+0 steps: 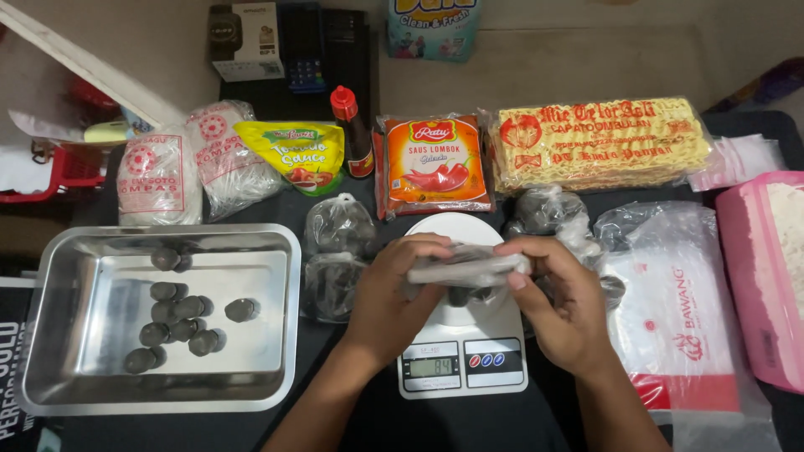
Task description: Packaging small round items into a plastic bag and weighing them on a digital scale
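You're holding a small clear plastic bag (pixel 469 268) over the white kitchen scale (pixel 463 351), right at the centre of the table. Your left hand (pixel 394 293) is curling its fingers round the bag's left end, and your right hand (pixel 557 305) is pinching the right end between thumb and fingers, so both are closing on the rolled-up top. A few dark round pieces are hanging in the bag just above the scale plate, and the display is lit, though I'm leaving its figures alone.

At nine o'clock the steel tray (pixel 50 335) is holding about nine loose dark balls (pixel 180 322), so by my reading a good share is waiting to be bagged. At eleven o'clock, just beside your left hand, filled knotted bags (pixel 335 251) are sitting, and more filled bags (pixel 548 209) at one o'clock: several portions look done.

At three o'clock a pink tub (pixel 754 276) is getting cut off by the frame, beside a printed plastic bag (pixel 678 310). Farther out, at twelve, sauce pouches (pixel 431 163), a small bottle (pixel 352 130), noodle packs (pixel 599 142) and white bundles (pixel 188 159) are lining up. How many pieces the held bag contains, I can't tell; your fingers are hiding most of it.
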